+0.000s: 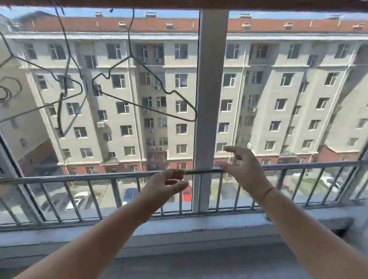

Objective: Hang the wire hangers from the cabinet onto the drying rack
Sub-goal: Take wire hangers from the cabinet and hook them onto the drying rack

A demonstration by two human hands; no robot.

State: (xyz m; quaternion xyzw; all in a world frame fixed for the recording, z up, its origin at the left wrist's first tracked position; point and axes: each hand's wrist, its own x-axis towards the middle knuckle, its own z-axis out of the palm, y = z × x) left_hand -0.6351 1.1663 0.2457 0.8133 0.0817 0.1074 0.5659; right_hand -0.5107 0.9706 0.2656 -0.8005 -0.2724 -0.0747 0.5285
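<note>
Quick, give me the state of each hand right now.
Left hand: open, fingers loosely curled, holding nothing.
Right hand: open, fingers spread, holding nothing.
Both hang below the wire hangers on the drying rack.

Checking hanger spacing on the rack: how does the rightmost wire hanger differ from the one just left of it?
The rightmost wire hanger faces the camera nearly broadside, its triangle spread wide; the hanger to its left is turned nearly edge-on, so it looks narrow and tall. The rightmost hangs alone against the window; its neighbour overlaps the hangers further left. Both are thin bare wire, hooked on the drying rack overhead, with neither hand touching them.
</note>
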